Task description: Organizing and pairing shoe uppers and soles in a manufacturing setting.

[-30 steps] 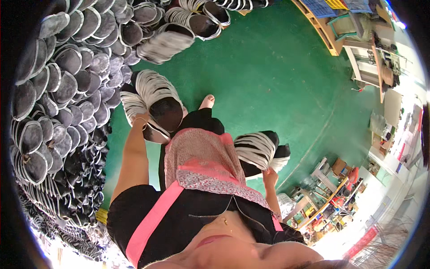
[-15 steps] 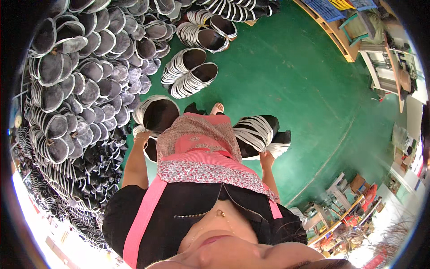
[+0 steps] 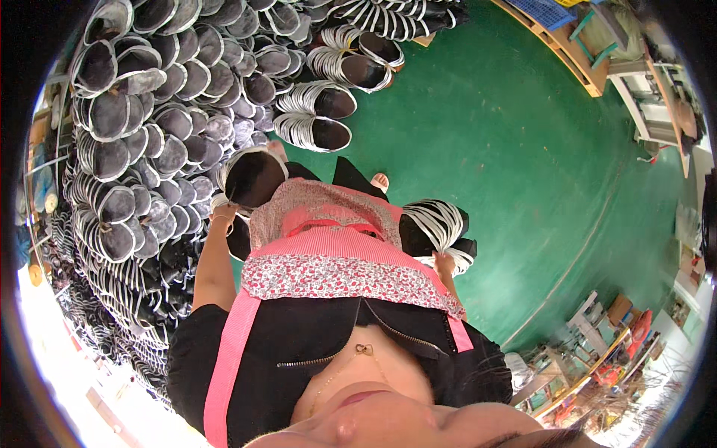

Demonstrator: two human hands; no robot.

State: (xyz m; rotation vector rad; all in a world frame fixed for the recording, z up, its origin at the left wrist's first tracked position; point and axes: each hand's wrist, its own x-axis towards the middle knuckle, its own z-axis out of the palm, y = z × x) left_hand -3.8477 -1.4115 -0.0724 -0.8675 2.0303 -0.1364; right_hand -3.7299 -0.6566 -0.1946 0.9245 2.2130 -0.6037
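At my left side, my left hand (image 3: 224,213) is closed on the edge of a bundle of nested black cup-shaped pieces with white rims (image 3: 255,179). The bundle hangs in two rounded stacks, partly covered by my pink apron (image 3: 328,257). On the other side, my right hand (image 3: 444,263) grips a second bundle of black white-rimmed pieces (image 3: 433,224), whose white edges fan out above the fingers. Both arms hang down, and the fingertips are partly hidden by the pieces.
A large heap of similar grey-black pieces with pale rims (image 3: 175,119) fills the left. More paired stacks (image 3: 314,116) stand ahead on the green floor (image 3: 493,142). A wooden pallet with blue crates (image 3: 556,45) lies far right; a cluttered bench (image 3: 590,358) stands near right.
The view has shifted: the heap and standing stacks sit differently in the picture, and my feet have changed position, as in walking. Both hands keep their bundles.
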